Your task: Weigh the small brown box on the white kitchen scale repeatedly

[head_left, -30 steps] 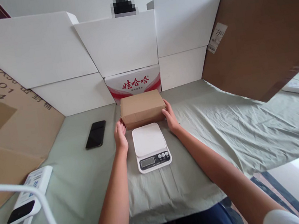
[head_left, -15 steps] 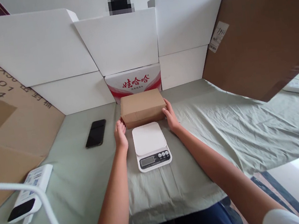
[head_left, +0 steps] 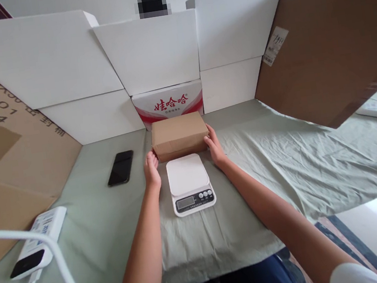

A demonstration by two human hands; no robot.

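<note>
Cardboard box [head_left: 178,136] sits mid-frame on the green sheet [head_left: 284,165], just behind our scale [head_left: 189,184]. Left hand [head_left: 151,169] and right hand [head_left: 215,147] press its ends, fingers flat against cardboard. Uneven squeeze could let it slip onto the scale.

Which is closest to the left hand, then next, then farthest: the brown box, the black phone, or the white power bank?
From the left hand:
1. Brown box, touching its fingertips, just ahead.
2. Black phone, lying farther left.
3. White power bank, at the far left edge.
</note>
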